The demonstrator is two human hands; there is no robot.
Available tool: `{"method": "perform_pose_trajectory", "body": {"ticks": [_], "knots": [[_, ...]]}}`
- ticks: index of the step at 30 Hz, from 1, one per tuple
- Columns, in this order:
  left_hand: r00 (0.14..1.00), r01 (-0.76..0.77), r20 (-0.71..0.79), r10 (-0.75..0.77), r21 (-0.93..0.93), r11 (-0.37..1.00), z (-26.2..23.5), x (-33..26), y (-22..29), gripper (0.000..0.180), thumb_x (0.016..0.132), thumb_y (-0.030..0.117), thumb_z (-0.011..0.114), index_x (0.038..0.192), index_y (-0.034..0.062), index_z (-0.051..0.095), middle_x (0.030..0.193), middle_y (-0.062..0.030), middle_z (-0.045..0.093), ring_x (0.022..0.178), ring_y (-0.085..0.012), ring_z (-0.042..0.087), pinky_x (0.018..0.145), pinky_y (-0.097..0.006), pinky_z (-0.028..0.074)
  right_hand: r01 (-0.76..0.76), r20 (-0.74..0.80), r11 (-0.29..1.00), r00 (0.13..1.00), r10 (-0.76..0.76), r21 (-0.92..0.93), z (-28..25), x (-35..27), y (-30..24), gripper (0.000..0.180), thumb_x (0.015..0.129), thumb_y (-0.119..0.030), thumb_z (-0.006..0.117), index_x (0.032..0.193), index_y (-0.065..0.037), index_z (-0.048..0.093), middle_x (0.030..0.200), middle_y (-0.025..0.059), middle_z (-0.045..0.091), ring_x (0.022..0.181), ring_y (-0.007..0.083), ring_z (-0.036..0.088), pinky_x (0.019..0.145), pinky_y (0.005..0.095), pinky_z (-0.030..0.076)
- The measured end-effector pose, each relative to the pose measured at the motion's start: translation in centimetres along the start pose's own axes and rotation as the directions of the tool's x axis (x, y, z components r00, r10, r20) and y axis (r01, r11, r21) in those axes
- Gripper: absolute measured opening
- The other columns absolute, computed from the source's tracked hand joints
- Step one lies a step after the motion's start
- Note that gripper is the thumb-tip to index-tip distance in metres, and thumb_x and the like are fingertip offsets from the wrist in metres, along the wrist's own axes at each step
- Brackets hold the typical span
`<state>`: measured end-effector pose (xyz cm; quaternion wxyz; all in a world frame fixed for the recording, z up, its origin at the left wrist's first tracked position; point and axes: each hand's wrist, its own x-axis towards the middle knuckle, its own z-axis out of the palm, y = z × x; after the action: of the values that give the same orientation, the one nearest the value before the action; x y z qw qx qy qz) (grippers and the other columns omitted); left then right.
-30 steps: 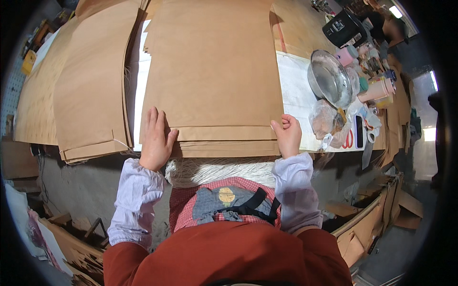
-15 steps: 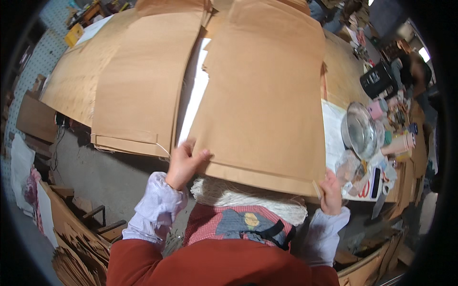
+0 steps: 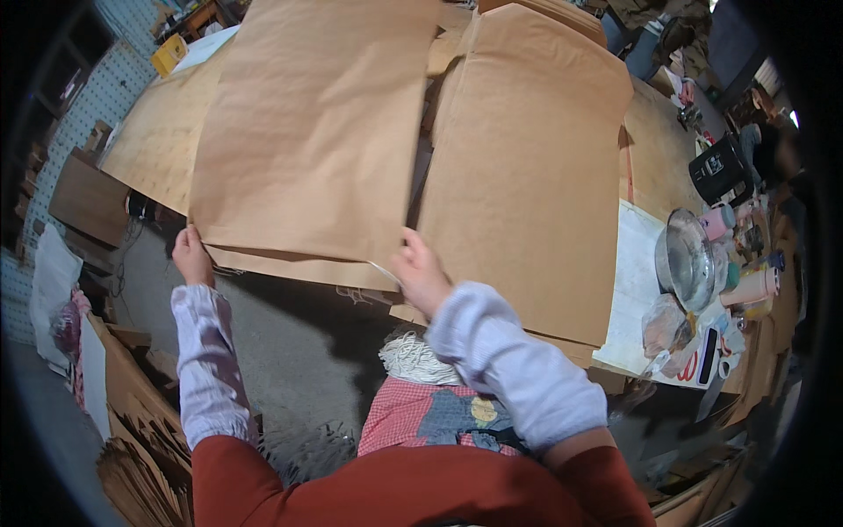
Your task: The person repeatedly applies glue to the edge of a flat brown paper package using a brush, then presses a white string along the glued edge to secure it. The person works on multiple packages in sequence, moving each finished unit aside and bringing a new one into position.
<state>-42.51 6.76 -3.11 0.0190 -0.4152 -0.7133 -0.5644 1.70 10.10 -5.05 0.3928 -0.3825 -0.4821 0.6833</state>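
Plainly two hands (image 3: 192, 255) (image 3: 420, 270), one brown paper sheet (image 3: 307, 132).

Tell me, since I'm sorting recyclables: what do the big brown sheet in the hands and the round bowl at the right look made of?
The brown sheet, gripped by the left hand and right hand, looks like matte kraft paper: thin, flat, lifting off the stack. The bowl looks like polished metal, probably steel: silvery and reflective.

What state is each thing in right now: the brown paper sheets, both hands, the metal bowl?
Large brown paper sheet: lifted at its near edge, held at both corners.
Left hand: gripping its left corner.
Right hand: pinching its right corner.
Second brown paper sheet: lying flat.
Round metal bowl: tilted, apparently empty.
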Motion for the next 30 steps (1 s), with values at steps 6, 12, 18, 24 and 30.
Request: {"method": "perform_pose_trajectory", "body": {"ticks": [6,12,18,24,30], "knots": [[0.995,0.016,0.085,-0.059,0.438,0.899,-1.5,7.2,-9.4,0.034,0.094,0.032,0.059,0.096,-0.0006,0.068,0.085,-0.0127,0.071,0.074,-0.0236,0.065,0.07,-0.036,0.051,-0.191,0.047,0.982,0.98,0.191,0.002,6.3,0.5,1.3,0.052,0.098,-0.013,0.048,0.145,-0.008,0.027,0.083,0.0067,0.063,0.058,0.0141,0.06,0.046,0.0292,0.046],[0.877,-0.391,0.052,0.478,0.656,0.645,2.3,0.7,0.3,0.032,0.092,0.028,0.061,0.114,0.0045,0.064,0.102,-0.0148,0.067,0.093,-0.0344,0.063,0.083,-0.045,0.049,0.214,0.691,0.934,0.722,0.046,-0.286,-5.8,-13.8,-2.2,0.045,0.091,-0.026,0.065,0.126,0.001,0.057,0.097,0.0145,0.067,0.089,0.0222,0.065,0.081,0.0325,0.051],[0.673,-0.505,0.599,0.434,-0.057,0.861,6.6,-19.8,15.7,0.01,0.079,-0.003,0.067,0.087,0.0041,0.066,0.077,-0.0111,0.061,0.069,-0.0281,0.061,0.061,-0.034,0.048,-0.563,-0.583,0.196,0.673,-0.455,-0.803,-25.7,-27.2,-10.3,0.028,0.09,-0.004,0.053,0.117,-0.003,0.062,0.098,0.0189,0.062,0.09,0.0352,0.061,0.08,0.0393,0.049],[0.025,-0.353,0.81,0.586,-0.542,0.763,10.1,-30.8,21.4,0.011,0.068,0.007,0.072,0.077,0.0059,0.065,0.073,-0.0097,0.058,0.07,-0.032,0.06,0.061,-0.041,0.048,-0.607,-0.491,-0.176,0.754,-0.436,-0.775,-32.4,-32.5,-10.2,0.05,0.083,0.005,0.057,0.129,-0.014,0.058,0.104,0.0184,0.059,0.092,0.0373,0.059,0.081,0.0407,0.049],[-0.034,-0.433,0.831,0.555,-0.513,0.741,10.7,-35.6,20.0,0.009,0.074,0.012,0.063,0.08,0.0061,0.066,0.08,-0.0098,0.062,0.076,-0.0296,0.063,0.066,-0.04,0.052,-0.054,-0.744,0.778,0.342,-0.574,-0.626,-26.9,-31.4,-12.1,0.01,0.092,-0.003,0.062,0.101,0.001,0.062,0.074,0.0074,0.061,0.057,0.0104,0.055,0.051,0.0228,0.044]]}}
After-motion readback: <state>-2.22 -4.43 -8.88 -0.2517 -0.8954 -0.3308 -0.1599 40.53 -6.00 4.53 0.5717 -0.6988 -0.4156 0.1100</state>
